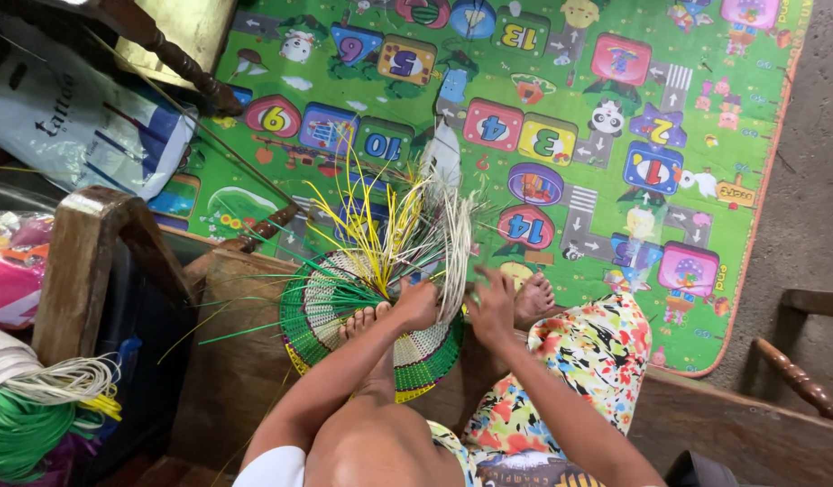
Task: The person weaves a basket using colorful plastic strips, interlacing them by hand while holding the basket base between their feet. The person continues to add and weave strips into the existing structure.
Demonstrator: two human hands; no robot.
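Gripping pale upright strands (452, 243) above round green-and-cream woven disc (331, 311): left hand (418, 305) closed nearest, right hand (493, 307) pinching beside.

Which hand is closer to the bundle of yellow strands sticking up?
Left. The left hand sits at the base of the yellow strands, touching the woven disc. The right hand is farther off, beside the pale strands.

Two hands, two bare feet, one round woven disc (344, 316), one play mat (561, 117), one plastic bag (73, 117)
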